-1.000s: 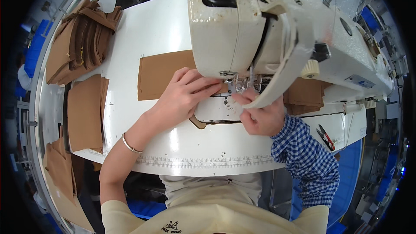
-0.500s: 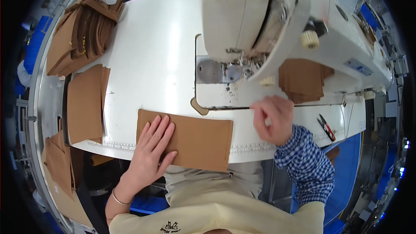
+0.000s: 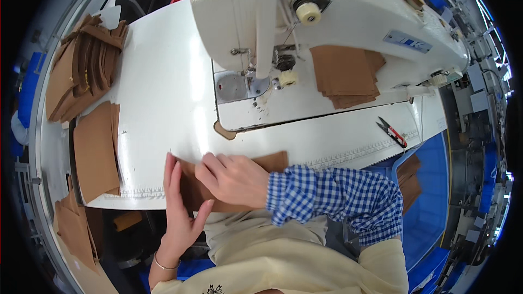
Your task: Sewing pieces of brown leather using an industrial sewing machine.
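A rectangular brown fabric piece (image 3: 272, 161) lies at the table's front edge, before my body. My left hand (image 3: 182, 201) stands on edge along its left end, fingers stretched upward and thumb apart over the cloth. Across the piece reaches my right hand (image 3: 237, 181), in a blue checked sleeve cover. Its fingers are curled down onto the fabric close to the left hand. Their tips are partly hidden, so what they pinch, if anything, does not show. Both hands cover much of the piece.
A white sewing machine (image 3: 229, 27) stands beyond, with stacked brown pieces (image 3: 346, 76) under its arm. Red-handled thread snips (image 3: 393, 133) lie at right. More brown pieces (image 3: 97, 152) and a tall bundle (image 3: 81, 71) are at left. A blue bin (image 3: 430, 185) sits lower right.
My right hand has come left from beside the machine onto the fabric. My left hand has turned from lying flat to standing along the fabric's left end. The view has shifted.
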{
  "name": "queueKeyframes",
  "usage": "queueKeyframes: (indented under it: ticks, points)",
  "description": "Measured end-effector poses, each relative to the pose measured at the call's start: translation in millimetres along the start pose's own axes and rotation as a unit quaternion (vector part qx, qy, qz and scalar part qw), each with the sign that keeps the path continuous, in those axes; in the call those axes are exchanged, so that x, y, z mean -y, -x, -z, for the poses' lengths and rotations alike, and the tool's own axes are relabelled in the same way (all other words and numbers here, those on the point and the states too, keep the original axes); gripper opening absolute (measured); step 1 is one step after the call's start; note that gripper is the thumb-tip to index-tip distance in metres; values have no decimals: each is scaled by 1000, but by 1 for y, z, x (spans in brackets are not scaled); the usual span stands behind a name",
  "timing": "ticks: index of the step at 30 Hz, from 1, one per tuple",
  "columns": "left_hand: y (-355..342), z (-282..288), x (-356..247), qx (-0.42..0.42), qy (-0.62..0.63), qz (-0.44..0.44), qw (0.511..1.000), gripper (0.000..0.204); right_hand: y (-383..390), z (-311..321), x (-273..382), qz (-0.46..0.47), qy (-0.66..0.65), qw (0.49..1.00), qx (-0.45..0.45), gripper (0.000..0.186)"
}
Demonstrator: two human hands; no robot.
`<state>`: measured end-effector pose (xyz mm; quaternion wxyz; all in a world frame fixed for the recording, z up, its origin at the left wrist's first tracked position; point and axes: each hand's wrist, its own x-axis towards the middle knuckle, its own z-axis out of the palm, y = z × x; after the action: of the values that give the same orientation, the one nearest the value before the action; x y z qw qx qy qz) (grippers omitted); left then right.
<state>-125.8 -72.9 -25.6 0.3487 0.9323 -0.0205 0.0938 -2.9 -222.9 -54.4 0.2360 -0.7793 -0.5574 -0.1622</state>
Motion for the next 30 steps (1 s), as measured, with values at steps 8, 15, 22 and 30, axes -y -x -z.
queueKeyframes:
  ticks: [8,15,22,30]
  points:
    - [1,1,8,-38,-29,-43,998,71,48,85,-163,-378,119,895,-203,12]
    - [-18,29,16,-143,-92,10,985,35,51,85,-261,-411,363,833,-74,25]
    - [24,135,102,-206,-187,170,945,11,63,116,-100,-214,148,966,-17,37]
    - [17,159,116,-70,-326,160,929,10,80,83,-32,-153,-27,985,74,39]
